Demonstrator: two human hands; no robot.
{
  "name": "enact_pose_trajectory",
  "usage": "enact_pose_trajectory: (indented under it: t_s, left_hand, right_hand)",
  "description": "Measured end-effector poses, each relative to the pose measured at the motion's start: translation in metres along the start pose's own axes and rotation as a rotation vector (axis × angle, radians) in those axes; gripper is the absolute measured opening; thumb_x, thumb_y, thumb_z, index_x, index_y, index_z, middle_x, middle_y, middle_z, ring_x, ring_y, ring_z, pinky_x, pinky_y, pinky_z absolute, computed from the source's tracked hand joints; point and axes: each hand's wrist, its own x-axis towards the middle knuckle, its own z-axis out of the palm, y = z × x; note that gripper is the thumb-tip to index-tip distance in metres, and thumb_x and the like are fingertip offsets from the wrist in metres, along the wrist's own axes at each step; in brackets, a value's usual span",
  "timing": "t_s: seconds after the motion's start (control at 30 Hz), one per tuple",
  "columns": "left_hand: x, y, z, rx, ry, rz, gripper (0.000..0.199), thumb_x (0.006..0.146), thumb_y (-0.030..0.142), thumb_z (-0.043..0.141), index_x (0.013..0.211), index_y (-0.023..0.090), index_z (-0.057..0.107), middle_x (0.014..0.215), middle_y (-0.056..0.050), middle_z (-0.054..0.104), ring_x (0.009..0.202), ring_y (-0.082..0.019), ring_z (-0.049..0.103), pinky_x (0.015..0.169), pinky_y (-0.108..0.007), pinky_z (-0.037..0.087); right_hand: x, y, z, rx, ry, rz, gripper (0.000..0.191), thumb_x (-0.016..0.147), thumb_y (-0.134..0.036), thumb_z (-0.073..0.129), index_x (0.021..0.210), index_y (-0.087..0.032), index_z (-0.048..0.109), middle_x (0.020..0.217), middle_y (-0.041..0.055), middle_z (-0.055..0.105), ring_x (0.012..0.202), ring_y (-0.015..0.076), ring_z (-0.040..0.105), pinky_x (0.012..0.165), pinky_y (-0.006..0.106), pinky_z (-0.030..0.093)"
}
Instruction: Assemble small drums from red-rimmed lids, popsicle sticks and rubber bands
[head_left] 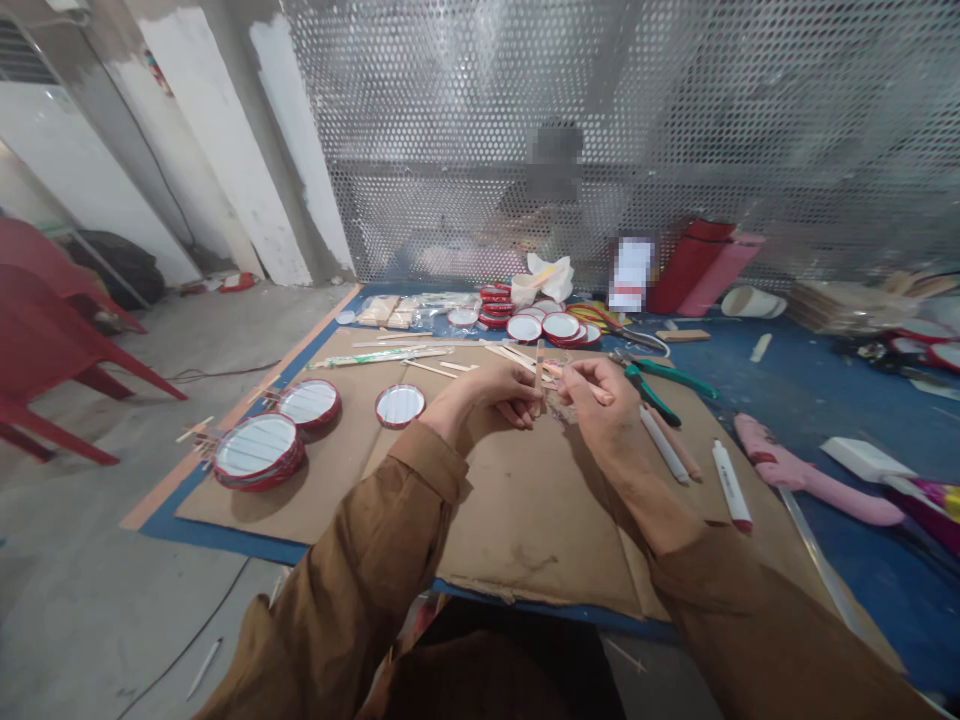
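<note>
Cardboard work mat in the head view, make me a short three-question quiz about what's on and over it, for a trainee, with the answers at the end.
1. Multiple choice: What does the left hand hold upright?
A) a pair of pliers
B) a thin wooden stick
C) a paper cup

2. True or false: The pink glue gun lies to the right of the white marker.

3. Fill in the blank: The lone round piece nearest the left sleeve has a ____ rim.

Key: 1. B; 2. true; 3. red
</note>
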Motion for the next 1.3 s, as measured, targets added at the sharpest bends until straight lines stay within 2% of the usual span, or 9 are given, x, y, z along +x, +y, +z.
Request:
enact_pose_trajectory:
  t_s: [0.2,0.43,0.63,0.7,0.83,1.03,1.23,1.3]
  left_hand:
    - [0.0,0.001,0.0,-0.001,-0.004,-0.003,0.013,0.084,0.018,0.058,0.075,0.01,0.056,0.058,-0.003,0.065,0.055,-0.013,0.066,0.057,-0.025,0.055]
    - [-0.002,0.0,-0.001,0.01,-0.016,0.005,0.016,0.083,0.022,0.061,0.074,0.009,0.057,0.063,-0.006,0.066,0.056,-0.013,0.066,0.059,-0.025,0.054]
    - [0.0,-0.001,-0.001,-0.002,-0.009,0.01,0.02,0.079,0.027,0.067,0.076,0.01,0.057,0.061,-0.002,0.065,0.057,-0.012,0.066,0.058,-0.023,0.054]
    - [0.0,-0.001,-0.001,-0.005,-0.015,0.013,0.022,0.078,0.028,0.069,0.076,0.01,0.056,0.061,-0.002,0.065,0.057,-0.012,0.066,0.057,-0.022,0.054]
    - [0.0,-0.001,-0.001,-0.014,-0.012,0.013,0.017,0.079,0.024,0.066,0.075,0.011,0.056,0.061,-0.002,0.065,0.056,-0.013,0.067,0.057,-0.023,0.054]
    - [-0.002,0.001,0.0,-0.019,-0.016,-0.004,0.015,0.081,0.021,0.063,0.074,0.011,0.054,0.059,-0.002,0.065,0.055,-0.012,0.066,0.057,-0.024,0.055]
    - [-0.004,0.003,0.0,-0.013,-0.011,-0.013,0.014,0.084,0.02,0.06,0.075,0.011,0.054,0.061,-0.003,0.066,0.055,-0.012,0.066,0.056,-0.023,0.055]
    - [-0.005,0.004,0.0,-0.01,-0.008,-0.017,0.013,0.084,0.017,0.059,0.074,0.011,0.054,0.061,-0.003,0.066,0.055,-0.012,0.066,0.056,-0.024,0.055]
  right_hand:
    - [-0.001,-0.003,0.0,-0.042,-0.054,-0.002,0.029,0.083,-0.049,0.052,0.084,-0.021,0.06,0.075,0.0021,0.065,0.07,0.0177,0.06,0.068,0.03,0.046]
    - [0.001,0.002,0.0,-0.003,0.042,0.046,0.025,0.082,-0.047,0.053,0.078,-0.023,0.058,0.068,0.001,0.063,0.062,0.0178,0.059,0.062,0.03,0.045]
    - [-0.001,-0.005,-0.001,-0.041,-0.054,0.012,0.027,0.082,-0.048,0.054,0.082,-0.022,0.061,0.074,0.0012,0.066,0.067,0.0174,0.06,0.066,0.03,0.045]
    - [-0.001,-0.004,-0.001,-0.048,-0.041,0.016,0.026,0.083,-0.047,0.053,0.083,-0.022,0.06,0.074,0.0013,0.066,0.067,0.0174,0.06,0.066,0.03,0.045]
    - [0.0,0.001,0.0,-0.025,0.037,0.024,0.026,0.083,-0.048,0.052,0.08,-0.022,0.059,0.069,0.0011,0.064,0.062,0.0174,0.059,0.063,0.03,0.046]
    - [0.0,0.001,-0.001,-0.028,-0.04,0.023,0.025,0.082,-0.046,0.053,0.08,-0.022,0.059,0.071,0.0012,0.065,0.065,0.0178,0.06,0.063,0.029,0.046]
    - [0.001,0.005,0.0,-0.041,0.024,0.03,0.023,0.082,-0.045,0.052,0.079,-0.023,0.058,0.068,0.001,0.063,0.065,0.0182,0.059,0.063,0.03,0.045]
    - [0.001,0.005,0.0,-0.032,0.009,0.024,0.024,0.082,-0.045,0.052,0.078,-0.023,0.058,0.068,0.001,0.063,0.065,0.0182,0.059,0.063,0.03,0.045]
